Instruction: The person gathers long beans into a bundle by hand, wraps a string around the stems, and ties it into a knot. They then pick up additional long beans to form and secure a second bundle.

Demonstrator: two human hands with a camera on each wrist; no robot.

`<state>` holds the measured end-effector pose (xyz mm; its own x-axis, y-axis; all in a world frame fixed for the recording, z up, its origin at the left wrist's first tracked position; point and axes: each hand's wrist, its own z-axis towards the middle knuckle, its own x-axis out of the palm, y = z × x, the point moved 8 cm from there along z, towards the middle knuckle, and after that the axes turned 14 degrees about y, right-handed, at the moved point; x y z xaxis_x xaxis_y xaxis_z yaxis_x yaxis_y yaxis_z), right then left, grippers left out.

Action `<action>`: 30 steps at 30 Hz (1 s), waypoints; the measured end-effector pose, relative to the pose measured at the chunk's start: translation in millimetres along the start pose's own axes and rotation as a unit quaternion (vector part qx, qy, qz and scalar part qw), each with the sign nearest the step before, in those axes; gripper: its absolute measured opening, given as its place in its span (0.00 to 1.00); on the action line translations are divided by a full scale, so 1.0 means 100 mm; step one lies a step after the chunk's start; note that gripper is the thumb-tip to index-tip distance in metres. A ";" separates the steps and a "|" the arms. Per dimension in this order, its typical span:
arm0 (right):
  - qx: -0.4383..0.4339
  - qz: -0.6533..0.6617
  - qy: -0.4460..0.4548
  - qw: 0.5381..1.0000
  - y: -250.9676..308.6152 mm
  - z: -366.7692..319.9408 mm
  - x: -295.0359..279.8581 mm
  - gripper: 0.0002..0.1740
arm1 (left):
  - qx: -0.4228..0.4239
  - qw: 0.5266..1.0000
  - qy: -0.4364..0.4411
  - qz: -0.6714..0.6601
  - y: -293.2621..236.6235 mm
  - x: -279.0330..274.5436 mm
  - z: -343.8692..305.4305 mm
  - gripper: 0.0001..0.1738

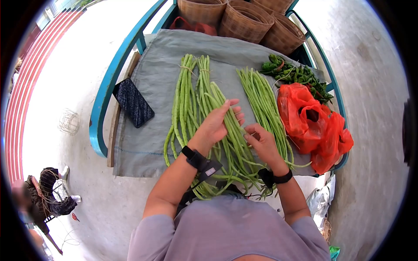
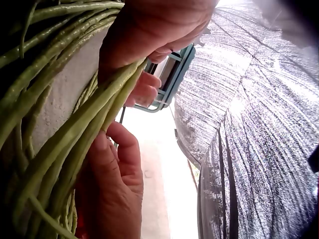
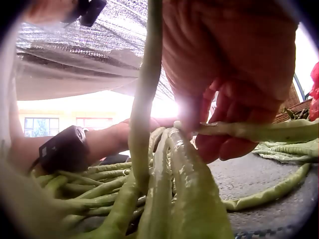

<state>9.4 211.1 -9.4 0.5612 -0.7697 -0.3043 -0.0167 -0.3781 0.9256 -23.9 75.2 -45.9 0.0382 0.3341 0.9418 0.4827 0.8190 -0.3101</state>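
My left hand [image 1: 214, 124] grips a loose bunch of long green beans [image 1: 237, 141], thumb on one side and fingers on the other. In the left wrist view the beans [image 2: 75, 129] run slantwise out of that hand [image 2: 154, 35]. Just to the right, my right hand [image 1: 264, 147] pinches a bean at the bunch with thumb and forefinger. Its other fingers curl loosely in the right wrist view, with a bean [image 3: 269, 130] stretching out to the side. Two tied bundles of long beans [image 1: 183, 100] lie left of the held bunch; more loose beans [image 1: 261, 98] lie to its right.
A grey cloth [image 1: 143, 150] covers the cart bed inside a blue metal frame [image 1: 101, 104]. A dark phone [image 1: 133, 103] lies at left. Green peppers [image 1: 300, 78] and red plastic bags [image 1: 300, 115] sit at right, with wicker baskets [image 1: 246, 24] behind. Another person [image 1: 48, 191] is at lower left.
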 end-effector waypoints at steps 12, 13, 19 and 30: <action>0.079 -0.491 -0.156 0.854 -0.23 0.73 -0.69 0.16 | 0.023 0.997 -0.061 -0.036 0.00 -0.17 -0.06 0.11; 0.081 -0.511 -0.168 0.839 -0.27 0.81 -0.69 0.15 | 0.023 0.995 -0.085 -0.036 -0.01 -0.17 -0.07 0.11; 0.107 -0.558 -0.169 0.805 -0.30 0.92 -0.64 0.13 | 0.033 0.992 -0.118 -0.039 -0.03 -0.27 -0.15 0.11; 0.073 -0.266 -0.170 0.946 -0.42 0.68 -0.63 0.15 | 0.011 0.992 -0.127 -0.016 0.02 -0.45 -0.03 0.17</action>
<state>-81.6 240.9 -44.2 0.2247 -0.5614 -0.7964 0.0662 -0.8067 0.5873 -21.9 60.9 -88.4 -0.1998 0.4118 0.8891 0.4610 0.8402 -0.2855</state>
